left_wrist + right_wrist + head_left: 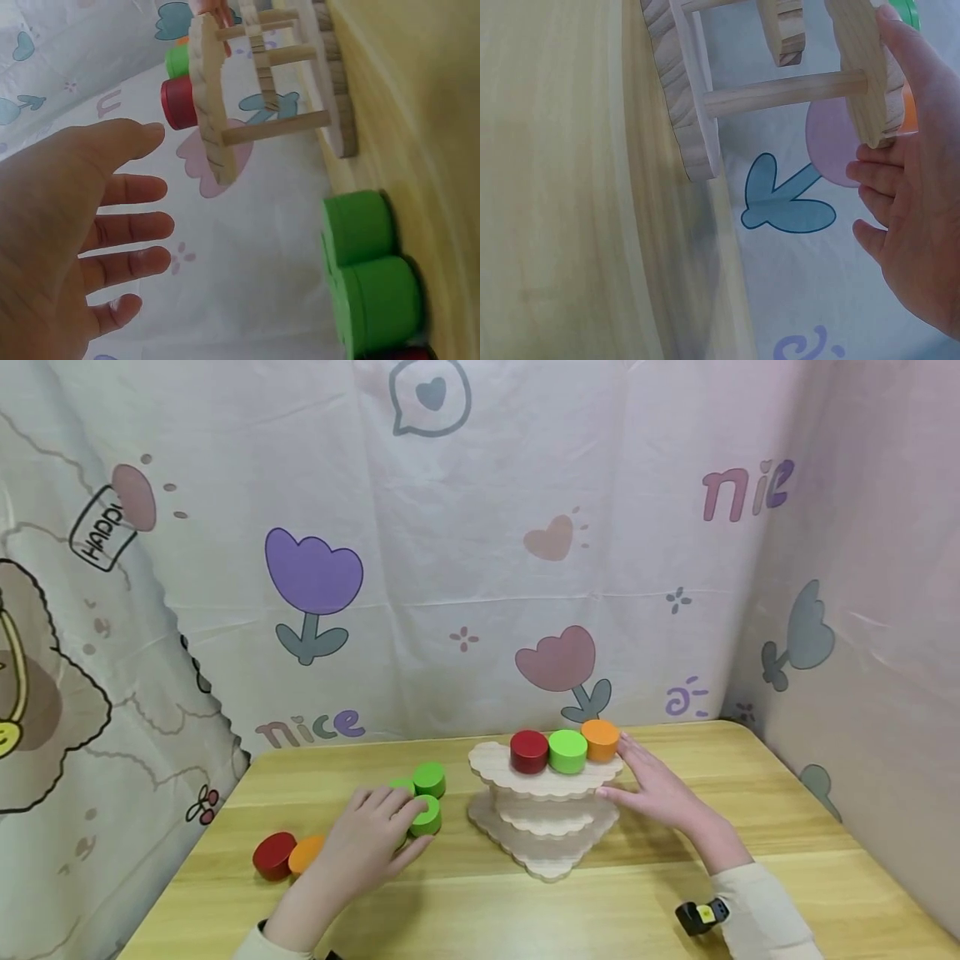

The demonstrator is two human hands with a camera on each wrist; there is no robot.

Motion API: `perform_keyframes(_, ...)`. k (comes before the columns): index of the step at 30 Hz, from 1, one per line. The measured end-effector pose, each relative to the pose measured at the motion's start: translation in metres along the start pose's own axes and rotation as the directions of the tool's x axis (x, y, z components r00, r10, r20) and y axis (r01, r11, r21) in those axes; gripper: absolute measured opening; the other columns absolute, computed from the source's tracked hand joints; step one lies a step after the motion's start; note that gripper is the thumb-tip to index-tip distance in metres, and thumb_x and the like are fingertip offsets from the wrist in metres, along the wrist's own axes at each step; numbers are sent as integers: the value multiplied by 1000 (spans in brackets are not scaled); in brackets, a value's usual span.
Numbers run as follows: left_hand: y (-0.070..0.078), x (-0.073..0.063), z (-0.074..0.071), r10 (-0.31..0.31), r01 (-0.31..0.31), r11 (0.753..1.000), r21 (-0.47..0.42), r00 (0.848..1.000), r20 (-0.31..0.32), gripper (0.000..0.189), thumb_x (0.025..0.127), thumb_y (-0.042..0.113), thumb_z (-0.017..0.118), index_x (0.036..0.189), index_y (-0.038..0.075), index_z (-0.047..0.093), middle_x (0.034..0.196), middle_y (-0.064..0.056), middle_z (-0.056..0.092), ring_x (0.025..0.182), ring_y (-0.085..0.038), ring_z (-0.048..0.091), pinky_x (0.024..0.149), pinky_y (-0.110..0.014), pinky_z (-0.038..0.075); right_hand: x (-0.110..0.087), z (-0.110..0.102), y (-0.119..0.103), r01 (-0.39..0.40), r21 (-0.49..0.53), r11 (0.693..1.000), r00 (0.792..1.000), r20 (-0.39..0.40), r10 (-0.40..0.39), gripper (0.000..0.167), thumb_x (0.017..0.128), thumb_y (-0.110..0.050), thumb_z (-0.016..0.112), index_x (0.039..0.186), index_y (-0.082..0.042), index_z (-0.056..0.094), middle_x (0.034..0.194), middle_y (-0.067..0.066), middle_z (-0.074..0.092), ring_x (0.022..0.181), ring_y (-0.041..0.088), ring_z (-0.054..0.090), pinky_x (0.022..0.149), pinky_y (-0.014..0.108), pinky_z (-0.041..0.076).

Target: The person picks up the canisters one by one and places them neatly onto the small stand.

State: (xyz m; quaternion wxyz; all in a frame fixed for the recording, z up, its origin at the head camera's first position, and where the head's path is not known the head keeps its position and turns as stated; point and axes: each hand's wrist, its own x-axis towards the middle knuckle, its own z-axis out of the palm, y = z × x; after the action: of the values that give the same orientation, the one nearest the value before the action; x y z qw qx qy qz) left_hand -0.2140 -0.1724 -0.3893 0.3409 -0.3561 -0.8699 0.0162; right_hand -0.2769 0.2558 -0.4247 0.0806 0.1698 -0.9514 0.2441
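A pale wooden stand (543, 843) with scalloped tiers carries a red cylinder (529, 753), a green cylinder (567, 752) and an orange cylinder (600, 741) in a row on its top tier. My right hand (660, 789) holds the right corner of that tier, thumb at the front edge and fingers round the far side beside the orange cylinder. Over several green cylinders (430, 780) on the table hovers my left hand (367, 839), partly covering them. In the left wrist view its fingers (127, 226) are spread apart with nothing between them.
Left of my left forearm, another red cylinder (274, 856) and another orange cylinder (304, 854) lie on the wooden table (525, 918). A printed curtain (450, 685) hangs behind the table and along both sides. A small black device (701, 916) sits at my right sleeve.
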Motion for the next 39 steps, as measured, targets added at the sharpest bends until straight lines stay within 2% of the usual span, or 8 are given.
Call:
perform_keyframes(4,-4,-16,-4,20,-20,1000,-5,999,-31,34,89,46,62,103,15,67,94,1,64,87,-18,58,76,-36,43,1,0,-1,6,-5,1000,1000,2,-6,96,85,-58,63,149,5,28,159,26,18,146,45,20,115,61,21)
perform_keyframes(8,-10,-31,-9,20,-21,1000,-14,998,-65,47,101,51,35,101,16,67,93,2,64,88,-19,59,76,-38,43,2,1,-1,11,-5,1000,1000,-2,-11,96,85,-57,63,149,5,28,159,26,17,147,45,20,115,60,21)
perform_keyframes(13,-20,-52,-15,-22,22,1000,-13,997,-78,56,102,54,25,98,17,67,92,5,64,86,-16,57,74,-36,40,3,1,0,13,-3,1000,1000,0,-13,96,85,-57,63,149,5,28,159,26,18,146,45,20,115,61,21)
perform_keyframes(21,-48,-76,-17,-53,49,998,-31,983,-175,49,102,46,34,89,15,69,84,5,65,79,-18,59,72,-35,38,4,2,0,2,5,1000,1000,7,-2,97,85,-58,63,150,4,26,160,25,17,147,45,19,115,61,20)
perform_keyframes(24,-60,-84,-16,-62,59,998,-24,982,-179,49,101,46,35,88,14,69,84,3,66,80,-21,60,72,-37,38,4,1,0,0,3,1000,1000,10,0,97,85,-58,63,150,4,27,160,25,17,147,45,19,115,61,20)
perform_keyframes(32,-84,-103,-20,-172,172,985,0,982,-84,32,88,41,52,92,13,68,88,0,66,87,-25,61,75,-42,36,4,-2,-1,-4,-8,1000,1000,13,4,97,85,-58,63,150,3,27,159,25,18,146,45,20,115,61,20)
perform_keyframes(35,-92,-111,-22,-239,240,971,18,971,-29,25,79,34,65,95,15,67,91,-1,66,91,-28,60,78,-44,35,3,-2,-1,-8,-5,1000,1000,16,8,97,85,-58,63,151,2,26,160,25,17,147,45,19,115,61,20)
perform_keyframes(39,-103,-121,-22,-328,325,944,50,943,57,29,69,27,74,96,17,67,95,-1,66,96,-29,58,79,-46,33,2,-2,-1,-11,0,1000,1000,19,11,97,85,-58,63,151,2,26,160,24,17,147,45,19,115,61,20)
